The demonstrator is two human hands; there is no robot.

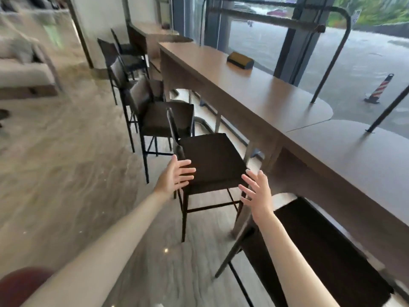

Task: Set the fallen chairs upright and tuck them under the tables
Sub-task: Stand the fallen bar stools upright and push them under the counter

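Fingers [184,171] of left hand [174,181] spread and straight, tips brushing or just shy of the stool's near-left seat corner; contact too close to call. Fingers of right hand [257,196] likewise splayed, gripping nothing, hanging just beside the seat's near-right corner.

Stool [212,160] upright on all four legs at 12 o'clock from the hands, at frame centre, its seat still out from under the long wooden surface [254,89] lying toward 2 o'clock. Low backrest on the seat's left side at 10 o'clock, so apparently turned side-on to the surface. More stools [159,116] lined up toward 11 o'clock, another dark seat [321,251] at 5 o'clock, close under the right forearm.

Likely stiff and moderately heavy: thin dark metal legs with crossbars, firm padded seat. Tall and narrow, so probably tippy if shoved high up. Best hold probably the seat's two side edges, or backrest top plus seat edge. Floor smooth, so legs should slide, perhaps with some chatter.

Both forearms bare, stretched forward, left palm turned inward toward the seat, right shown from the back, bracketing the seat from either side.
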